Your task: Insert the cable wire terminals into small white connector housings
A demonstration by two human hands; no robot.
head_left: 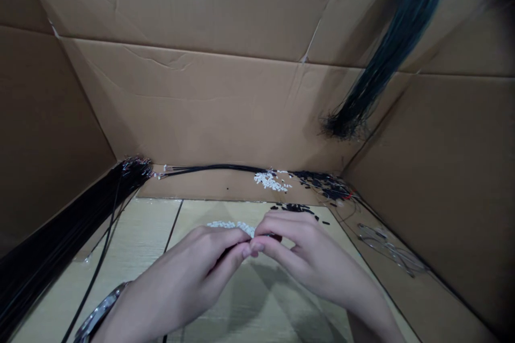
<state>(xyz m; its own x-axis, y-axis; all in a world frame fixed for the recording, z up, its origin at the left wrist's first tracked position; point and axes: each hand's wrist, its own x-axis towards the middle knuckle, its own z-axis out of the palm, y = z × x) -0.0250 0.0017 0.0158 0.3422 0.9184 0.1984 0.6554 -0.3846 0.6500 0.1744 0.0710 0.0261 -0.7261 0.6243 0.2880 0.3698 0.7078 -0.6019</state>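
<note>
My left hand (pixel 201 257) and my right hand (pixel 309 257) meet at the fingertips above the wooden table. Both are closed in a pinch, thumb against forefinger. Whatever they hold between them is small and mostly hidden; a little dark bit shows inside the right hand's fingers. Just behind the fingertips lie small white pieces (pixel 221 224) in a loose row. Beyond my right hand, short black pieces (pixel 295 208) are scattered on the table.
A thick bundle of black cables (pixel 60 230) with bared ends lies at left. Several cables (pixel 213 168) stretch along the back, near a white heap (pixel 271 181) and a black heap (pixel 325 185). Dark green strands (pixel 394 48) hang over the cardboard wall (pixel 201 102). Wire loops (pixel 390 249) lie right.
</note>
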